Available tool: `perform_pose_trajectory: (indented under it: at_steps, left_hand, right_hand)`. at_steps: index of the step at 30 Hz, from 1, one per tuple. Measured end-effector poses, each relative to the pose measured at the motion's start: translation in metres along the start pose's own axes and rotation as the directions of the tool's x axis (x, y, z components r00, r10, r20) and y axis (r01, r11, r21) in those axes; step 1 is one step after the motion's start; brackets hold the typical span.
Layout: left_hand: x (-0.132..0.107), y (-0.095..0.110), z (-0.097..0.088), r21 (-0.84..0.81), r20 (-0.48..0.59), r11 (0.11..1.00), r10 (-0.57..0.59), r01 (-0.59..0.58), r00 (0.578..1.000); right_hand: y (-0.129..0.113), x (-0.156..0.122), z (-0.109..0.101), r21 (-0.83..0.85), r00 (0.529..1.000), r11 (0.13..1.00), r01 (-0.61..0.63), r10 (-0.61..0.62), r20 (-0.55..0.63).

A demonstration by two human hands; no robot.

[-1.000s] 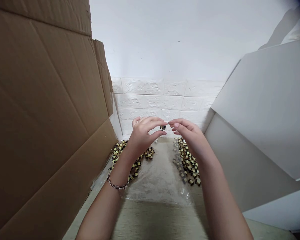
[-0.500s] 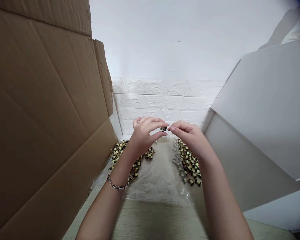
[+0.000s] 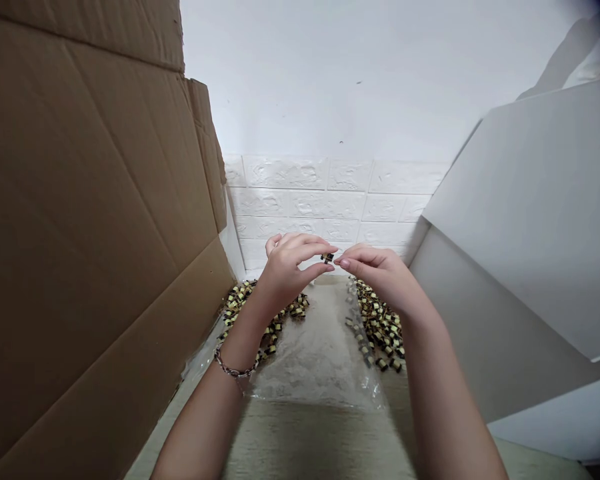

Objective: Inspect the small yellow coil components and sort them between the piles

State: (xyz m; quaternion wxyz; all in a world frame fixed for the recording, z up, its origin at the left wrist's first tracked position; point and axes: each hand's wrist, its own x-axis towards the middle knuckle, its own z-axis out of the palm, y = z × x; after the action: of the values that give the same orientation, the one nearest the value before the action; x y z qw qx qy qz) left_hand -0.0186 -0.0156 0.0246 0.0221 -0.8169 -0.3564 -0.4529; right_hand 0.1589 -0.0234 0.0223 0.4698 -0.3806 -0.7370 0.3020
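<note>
My left hand (image 3: 287, 270) pinches a tiny black-and-yellow component (image 3: 327, 257) between thumb and forefinger, held up above the table. My right hand (image 3: 380, 273) is beside it, its fingertips closed on the other side of the same component. A silver bracelet (image 3: 233, 372) circles my left wrist. Below the hands lie two heaps of the same small parts: the left pile (image 3: 270, 320) and the right pile (image 3: 380, 327), both on a clear plastic sheet (image 3: 315, 360).
A tall brown cardboard panel (image 3: 90, 220) walls off the left side. A white board (image 3: 525, 233) slopes in from the right. A white brick-pattern wall (image 3: 330, 193) stands behind the light table (image 3: 320, 440).
My right hand has closed in from a small gap until its fingertips meet the component in my left hand. The left hand has hardly moved.
</note>
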Motion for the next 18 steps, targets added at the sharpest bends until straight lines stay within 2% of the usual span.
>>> perform_pose_trajectory:
  at_steps: [18]
  left_hand:
    - [-0.0001, -0.0013, 0.0033, 0.035, 0.011, 0.997, 0.061, -0.061, 0.998]
  right_hand:
    - [-0.0011, -0.0002, -0.0041, -0.082, 0.999, 0.995, -0.051, 0.051, 0.006]
